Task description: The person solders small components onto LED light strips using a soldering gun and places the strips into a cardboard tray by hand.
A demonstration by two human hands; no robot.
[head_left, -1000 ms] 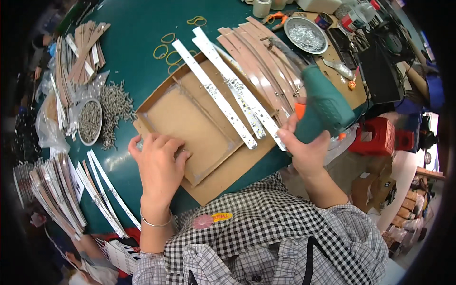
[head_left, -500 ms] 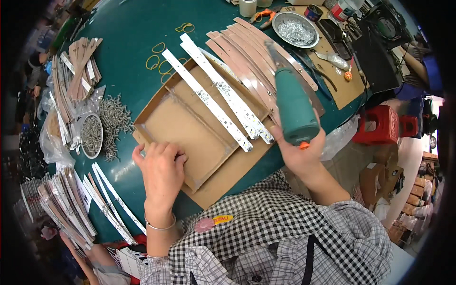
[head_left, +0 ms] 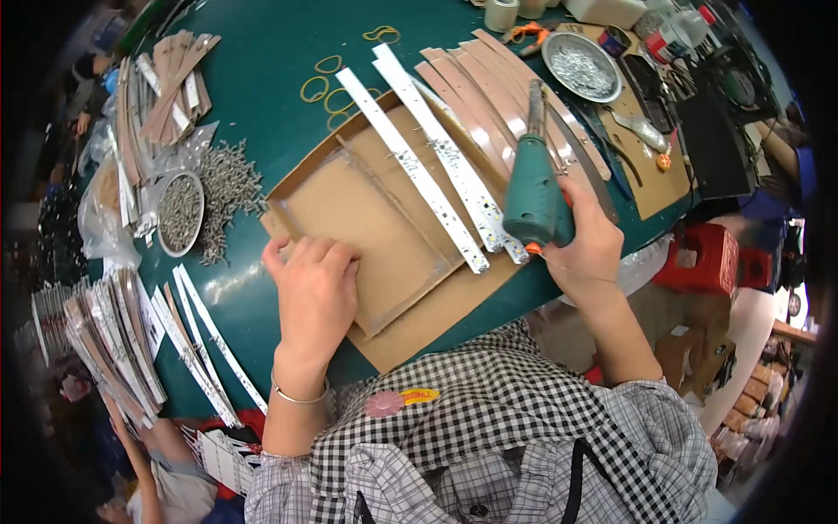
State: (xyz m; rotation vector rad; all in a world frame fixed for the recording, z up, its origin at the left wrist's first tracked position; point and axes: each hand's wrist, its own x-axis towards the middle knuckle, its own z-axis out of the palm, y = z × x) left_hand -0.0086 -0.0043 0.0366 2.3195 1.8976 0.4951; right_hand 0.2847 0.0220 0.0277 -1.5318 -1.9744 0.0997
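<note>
My right hand (head_left: 589, 249) is wrapped around the handle of a green heat gun (head_left: 531, 188), whose metal nozzle points away from me above the brown strips (head_left: 467, 105). My left hand (head_left: 312, 284) lies over the near left wall of a shallow cardboard tray (head_left: 371, 196), fingers curled and their tips hidden. Across the tray's right side rest a white circuit-board strip (head_left: 410, 166) and a white pair beside it (head_left: 458, 162), with small parts along their middles. Their near ends stick out past the tray, close to the rear of the heat gun.
A dish of small metal parts (head_left: 182, 214) stands at left beside a loose heap of them (head_left: 231, 188). Bundled strips (head_left: 113, 341) lie at the left edge. Rubber bands (head_left: 316, 87), a bowl of shiny bits (head_left: 583, 68) and pliers (head_left: 621, 157) lie farther back. A red stool (head_left: 698, 259) stands at right.
The heat gun has turned in my right hand, so its nozzle now points more straight away and its handle shows. The whole view has shifted; my left hand stays at the tray wall.
</note>
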